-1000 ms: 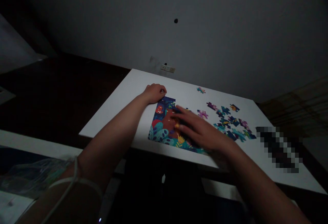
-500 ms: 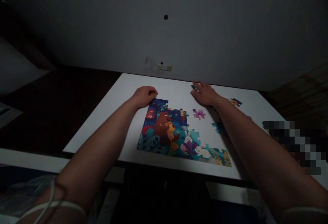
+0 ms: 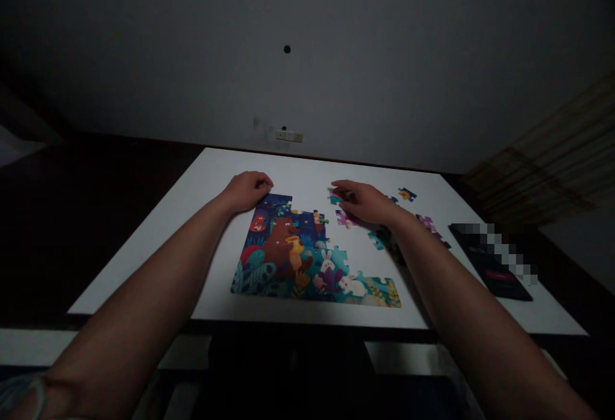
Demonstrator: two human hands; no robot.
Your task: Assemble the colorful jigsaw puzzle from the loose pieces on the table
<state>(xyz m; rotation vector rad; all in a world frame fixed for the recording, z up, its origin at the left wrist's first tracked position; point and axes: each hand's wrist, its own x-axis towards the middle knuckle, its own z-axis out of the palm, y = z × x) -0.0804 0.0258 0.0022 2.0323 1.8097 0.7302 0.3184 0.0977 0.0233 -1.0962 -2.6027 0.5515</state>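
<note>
A partly assembled jigsaw puzzle (image 3: pixel 283 247) lies flat on the white table, its picture showing a brown bear and white rabbits. At its far left corner rests my left hand (image 3: pixel 248 191), fingers curled in and nothing visible in them. My right hand (image 3: pixel 362 202) is beyond the puzzle's right part, its fingers closed around a teal puzzle piece (image 3: pixel 334 198) that they partly cover. Just below those fingers lies a loose purple puzzle piece (image 3: pixel 344 219). A teal and dark piece (image 3: pixel 377 239) sits nearer, beside my right forearm, which hides part of that area.
More loose pieces lie right of my right arm: an orange and blue one (image 3: pixel 407 194) farther back and a purple one (image 3: pixel 425 223). A dark flat object (image 3: pixel 490 273), partly pixelated, lies at the table's right edge. A wall with a socket panel (image 3: pixel 289 136) stands behind.
My right hand has come nearer from the table's far edge, bringing the teal piece beside the purple one. My left hand stays at the puzzle corner. The view has shifted, revealing more table at right.
</note>
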